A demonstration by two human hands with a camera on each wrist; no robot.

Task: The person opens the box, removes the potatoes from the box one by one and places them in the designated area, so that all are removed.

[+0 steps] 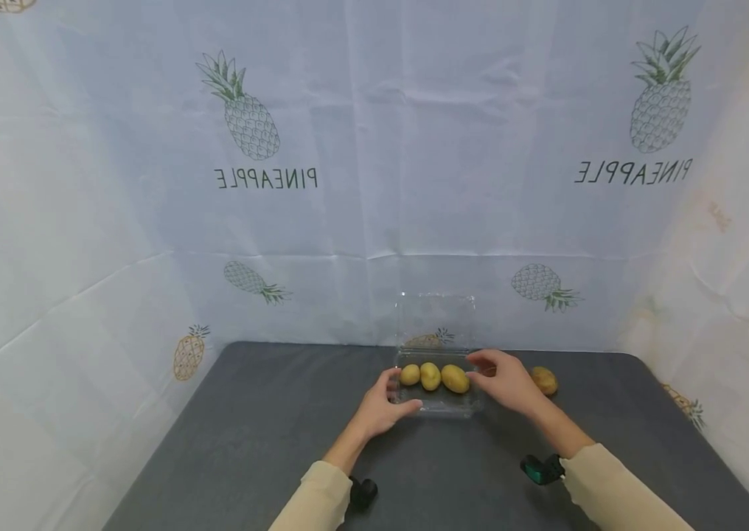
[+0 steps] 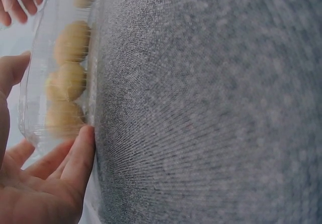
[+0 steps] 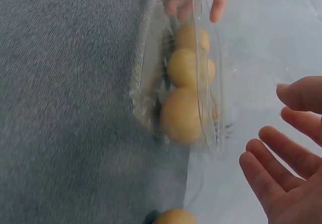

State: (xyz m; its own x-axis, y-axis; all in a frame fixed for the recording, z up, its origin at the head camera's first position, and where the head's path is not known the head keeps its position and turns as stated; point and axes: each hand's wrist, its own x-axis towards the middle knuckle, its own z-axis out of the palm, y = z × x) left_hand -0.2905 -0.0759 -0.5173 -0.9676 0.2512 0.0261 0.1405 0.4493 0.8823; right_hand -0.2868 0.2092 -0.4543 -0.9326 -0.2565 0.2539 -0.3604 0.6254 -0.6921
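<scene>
A clear plastic container stands on the dark table with its hinged lid raised at the back. Three yellow potatoes lie in a row inside: a small one, a middle one and a larger one. My left hand holds the container's left end, fingers against the end wall and thumb by the front rim. By the right end is my right hand, fingers spread and holding nothing; the right wrist view shows it apart from the plastic.
Another potato lies on the grey table right of the container, close beyond my right wrist. A white cloth backdrop printed with pineapples rises behind the table and along both sides.
</scene>
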